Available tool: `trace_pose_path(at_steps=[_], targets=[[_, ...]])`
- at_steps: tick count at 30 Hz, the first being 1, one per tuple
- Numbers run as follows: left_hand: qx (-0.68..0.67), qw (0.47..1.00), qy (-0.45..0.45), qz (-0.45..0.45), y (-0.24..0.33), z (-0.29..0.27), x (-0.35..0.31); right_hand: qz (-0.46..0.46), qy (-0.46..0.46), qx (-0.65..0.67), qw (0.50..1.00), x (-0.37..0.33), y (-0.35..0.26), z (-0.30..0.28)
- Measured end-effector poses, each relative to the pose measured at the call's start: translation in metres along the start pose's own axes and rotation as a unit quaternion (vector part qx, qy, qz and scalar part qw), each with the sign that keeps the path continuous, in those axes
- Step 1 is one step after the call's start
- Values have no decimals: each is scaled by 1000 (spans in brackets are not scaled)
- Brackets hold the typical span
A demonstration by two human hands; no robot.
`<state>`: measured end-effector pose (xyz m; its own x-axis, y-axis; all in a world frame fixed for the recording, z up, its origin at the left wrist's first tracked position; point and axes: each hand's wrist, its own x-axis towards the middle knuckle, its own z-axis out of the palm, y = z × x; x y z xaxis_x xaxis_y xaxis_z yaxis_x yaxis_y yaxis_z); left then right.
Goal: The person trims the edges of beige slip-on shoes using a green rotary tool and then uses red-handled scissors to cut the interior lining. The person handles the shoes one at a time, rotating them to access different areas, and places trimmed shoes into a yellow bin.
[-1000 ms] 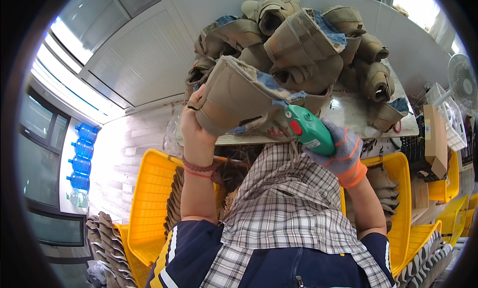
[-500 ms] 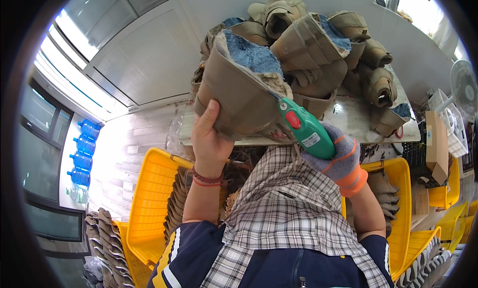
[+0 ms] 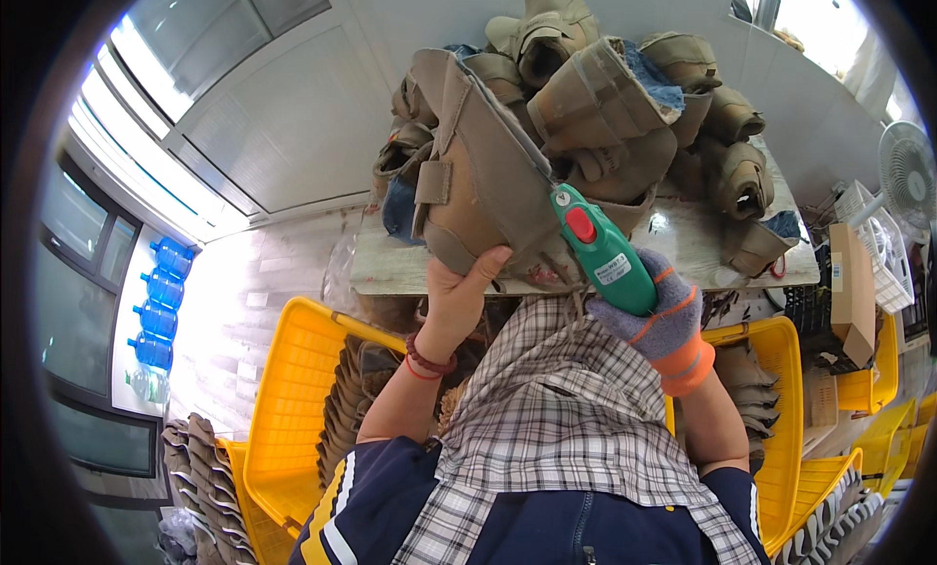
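A tan boot upper (image 3: 493, 175) is held up in front of me, its stitched side and a small strap facing me. My left hand (image 3: 457, 297), bare with a beaded bracelet, grips its lower edge, thumb on top and the other fingers partly hidden. In a grey and orange glove, my right hand (image 3: 659, 316) is closed round a green hand-held power tool (image 3: 610, 258) with a red button. The tool's thin metal tip meets the upper's right edge; whether it touches cannot be made out.
More tan uppers (image 3: 595, 97), some with blue lining, are piled on the worn table (image 3: 420, 272). Yellow crates (image 3: 283, 409) holding stacked pieces stand at both sides of me. A white fan (image 3: 906, 170) and a cardboard box (image 3: 852, 292) are at the right.
My left hand has turned the upper, so its blue lining no longer shows and the strapped side does. That hand moved right and slightly down; the right hand and tool barely shifted.
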<state>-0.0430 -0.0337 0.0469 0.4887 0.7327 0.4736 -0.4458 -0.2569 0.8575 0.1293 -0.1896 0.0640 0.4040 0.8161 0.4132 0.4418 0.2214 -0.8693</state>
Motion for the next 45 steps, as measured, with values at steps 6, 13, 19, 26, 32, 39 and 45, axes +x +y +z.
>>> trace_pose_path(at_steps=[6, 13, 19, 26, 32, 39, 45], targets=[[287, 948, -86, 103, -6, 0, -5, 25, 24, -9, 999, 4, -6, 1], [359, 912, -140, 143, -9, 3, -19, 34, 20, 35, 999, 11, -14, 0], [385, 892, -160, 173, -14, -11, -14, 69, 57, 104, 991, 23, -2, -10], [390, 910, -62, 124, 26, -16, 180, 173, 135, 22, 975, -4, 55, -49], [592, 744, -142, 276, 6, 56, 397, 236, 136, 56, 960, -26, 73, -56], [246, 946, 149, 151, -77, 72, 344, 251, 191, 55, 947, -32, 73, -72], [-203, 920, 149, -301, -145, 6, 195, 260, 192, 13, 946, -32, 95, -80]])
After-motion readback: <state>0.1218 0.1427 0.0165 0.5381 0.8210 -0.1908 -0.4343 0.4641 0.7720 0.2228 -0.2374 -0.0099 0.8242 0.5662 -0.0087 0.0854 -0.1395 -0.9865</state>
